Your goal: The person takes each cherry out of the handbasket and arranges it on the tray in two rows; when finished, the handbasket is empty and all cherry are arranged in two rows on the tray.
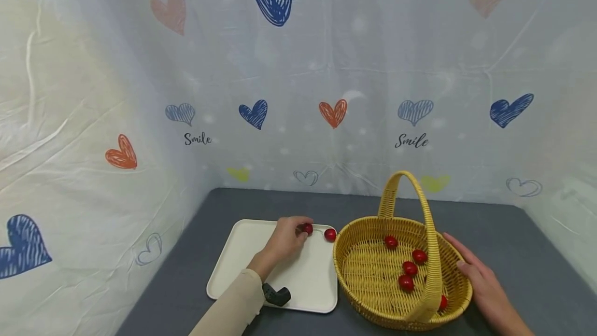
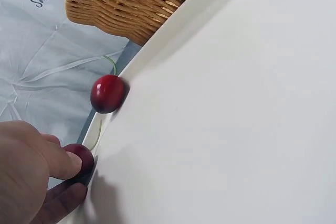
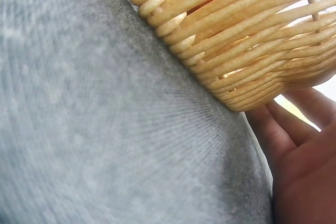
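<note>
Left wrist view: my left hand (image 1: pixel 285 238) pinches a cherry (image 1: pixel 308 229) between thumb and fingers at the far edge of the white tray (image 1: pixel 303 289), toward its right end. A second cherry (image 2: pixel 107 94) sits just to the right, near the wicker basket (image 1: pixel 356 301). I expect the fruit to be light, round and slick, firm enough for a gentle squeeze yet ready to roll. I'd hold it by its sides at the widest part, leaving the thin stem (image 2: pixel 98 136) alone. My right hand (image 1: pixel 487 287) rests fairly straight-fingered against the basket's right side, thumb at the rim.
</note>
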The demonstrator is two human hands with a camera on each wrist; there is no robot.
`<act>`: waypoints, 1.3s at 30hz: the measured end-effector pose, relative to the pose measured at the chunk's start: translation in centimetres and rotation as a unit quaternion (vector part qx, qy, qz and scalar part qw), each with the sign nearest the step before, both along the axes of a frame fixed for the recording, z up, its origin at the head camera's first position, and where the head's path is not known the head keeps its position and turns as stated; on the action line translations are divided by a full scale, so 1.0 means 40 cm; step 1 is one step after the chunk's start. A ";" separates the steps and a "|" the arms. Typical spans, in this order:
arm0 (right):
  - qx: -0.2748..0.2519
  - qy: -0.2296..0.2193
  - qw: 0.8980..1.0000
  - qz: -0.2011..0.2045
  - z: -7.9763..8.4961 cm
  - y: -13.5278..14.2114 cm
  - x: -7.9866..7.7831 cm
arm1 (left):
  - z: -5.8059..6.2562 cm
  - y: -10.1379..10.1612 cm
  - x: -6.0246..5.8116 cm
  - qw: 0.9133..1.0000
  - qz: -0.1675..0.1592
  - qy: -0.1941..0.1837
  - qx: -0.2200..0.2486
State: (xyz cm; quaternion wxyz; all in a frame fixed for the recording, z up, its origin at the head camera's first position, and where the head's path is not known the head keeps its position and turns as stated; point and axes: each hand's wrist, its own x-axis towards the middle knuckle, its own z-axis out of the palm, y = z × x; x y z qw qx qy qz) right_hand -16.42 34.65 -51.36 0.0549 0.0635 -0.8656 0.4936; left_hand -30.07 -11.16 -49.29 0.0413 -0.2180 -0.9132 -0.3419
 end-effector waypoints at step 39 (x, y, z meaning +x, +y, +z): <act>-0.001 -0.001 1.000 0.007 -0.002 0.002 -0.002 | 0.146 0.142 0.177 0.900 -0.289 -0.154 0.289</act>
